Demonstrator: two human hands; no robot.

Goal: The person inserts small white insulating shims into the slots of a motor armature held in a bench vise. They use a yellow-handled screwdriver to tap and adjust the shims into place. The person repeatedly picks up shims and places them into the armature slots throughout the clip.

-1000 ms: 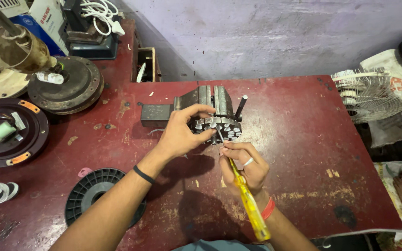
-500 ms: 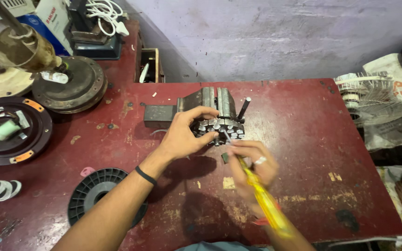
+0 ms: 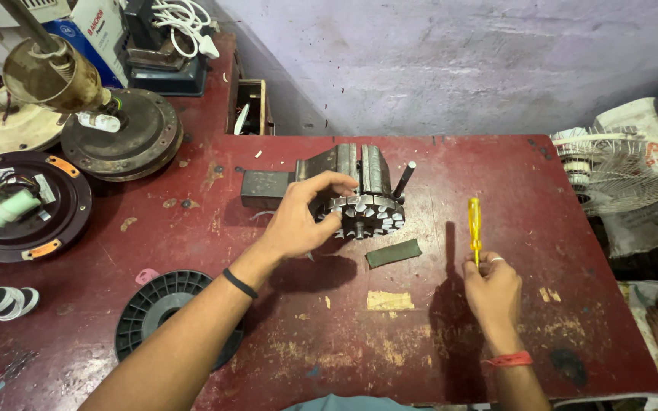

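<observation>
Table: one red worn table (image 3: 420, 335), the largest thing; its right edge falls off toward a wire fan guard (image 3: 618, 171), its far edge meets a grey wall.
Open room: bare table top lies to the right of the vise and in front of it, toward the near edge; the left side is crowded.
Motor housings: three round ones left of the vise, a brown one (image 3: 127, 137) nearest, a black one (image 3: 20, 205) farther left, and a pale one at the far left edge, partly cut off.
Spool: one black ribbed spool (image 3: 158, 308), front-left of the vise.
Vise: one grey bench vise (image 3: 344, 171) mid-table, one handle.
Stator: one toothed metal stator core (image 3: 365, 213), clamped at the vise's front.
Left hand (image 3: 306, 217): curled around the stator's left side, gripping it.
Right hand (image 3: 493, 285): front-right of the vise, well apart, fingers closed on a yellow screwdriver (image 3: 474, 228) held upright.
Strip: one dark green strip (image 3: 394, 253), lying flat just in front of the stator.
</observation>
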